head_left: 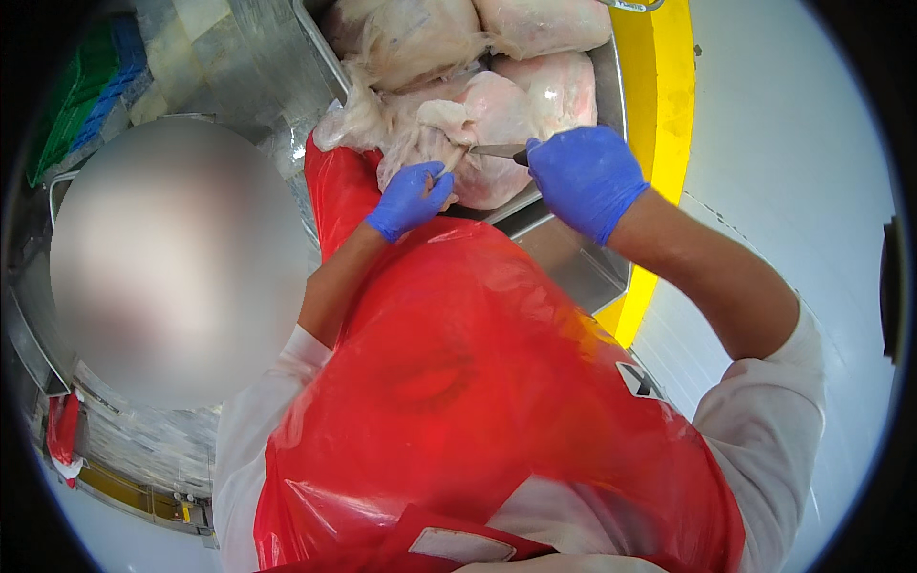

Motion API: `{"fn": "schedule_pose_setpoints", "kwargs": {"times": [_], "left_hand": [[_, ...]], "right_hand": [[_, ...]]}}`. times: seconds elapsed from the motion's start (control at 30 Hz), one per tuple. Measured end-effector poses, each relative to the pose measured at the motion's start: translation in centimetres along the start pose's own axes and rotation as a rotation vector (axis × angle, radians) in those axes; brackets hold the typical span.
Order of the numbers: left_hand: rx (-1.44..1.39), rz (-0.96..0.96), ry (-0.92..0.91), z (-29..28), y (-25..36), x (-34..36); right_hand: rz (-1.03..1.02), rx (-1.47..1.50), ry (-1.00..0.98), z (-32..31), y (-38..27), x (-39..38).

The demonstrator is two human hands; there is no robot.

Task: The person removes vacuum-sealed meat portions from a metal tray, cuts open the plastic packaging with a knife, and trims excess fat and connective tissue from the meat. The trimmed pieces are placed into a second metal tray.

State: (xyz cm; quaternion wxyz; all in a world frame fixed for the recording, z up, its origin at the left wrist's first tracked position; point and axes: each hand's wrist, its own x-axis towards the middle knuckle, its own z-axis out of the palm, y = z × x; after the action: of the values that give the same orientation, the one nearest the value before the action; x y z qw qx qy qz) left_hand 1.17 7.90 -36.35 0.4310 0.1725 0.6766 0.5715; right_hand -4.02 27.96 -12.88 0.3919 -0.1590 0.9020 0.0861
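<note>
My right hand (587,181), in a blue glove, is closed around the dark handle of a knife (497,151). The blade points left, with its tip touching the near pale pink piece of meat (497,181). Just left of the tip, my left hand (415,199), also gloved in blue, pinches a thin whitish film (427,153) on that piece. Whether the film is plastic wrap or membrane, I cannot tell. More meat pieces (411,43) lie behind in the same metal tray (616,91), some under clear, wrinkled film.
A yellow edge (669,115) curves along the tray's right side, with a pale floor (783,143) beyond. Below the tray is a metal surface (573,253). Green (81,105) and blue crates stand at far left. My red apron (430,382) hangs close to the tray. A blurred patch hides much of the left.
</note>
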Motion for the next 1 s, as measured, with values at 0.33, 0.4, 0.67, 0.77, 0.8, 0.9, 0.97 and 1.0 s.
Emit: {"fn": "schedule_pose_setpoints", "kwargs": {"times": [0.33,0.4,0.67,0.77,0.8,0.9,0.97,1.0], "left_hand": [[0.040,-0.025,0.005,0.3,-0.5,0.1],[0.175,0.038,0.018,-0.5,-0.1,0.7],[0.010,-0.129,0.056,-2.3,-0.8,2.5],[-0.072,-0.216,0.095,-2.4,-0.7,2.3],[-0.110,-0.238,0.092,-2.6,-1.0,2.3],[-0.078,-0.179,0.149,-2.3,-1.0,2.7],[-0.111,-0.187,0.098,-2.6,-0.9,3.1],[-0.132,-0.189,0.065,-2.8,-0.7,3.4]], "right_hand": [[0.434,0.373,0.112,16.3,-2.8,-8.6],[0.496,0.416,0.142,18.7,-4.0,-9.3],[0.591,0.672,0.280,29.5,-8.7,-8.5],[0.660,0.754,0.293,29.7,-11.4,-7.2],[0.650,0.756,0.309,29.4,-10.3,-7.2],[0.582,0.649,0.315,21.8,-6.1,-11.1],[0.481,0.514,0.278,16.1,-3.1,-13.0],[0.437,0.446,0.255,13.9,-2.2,-13.4]]}}
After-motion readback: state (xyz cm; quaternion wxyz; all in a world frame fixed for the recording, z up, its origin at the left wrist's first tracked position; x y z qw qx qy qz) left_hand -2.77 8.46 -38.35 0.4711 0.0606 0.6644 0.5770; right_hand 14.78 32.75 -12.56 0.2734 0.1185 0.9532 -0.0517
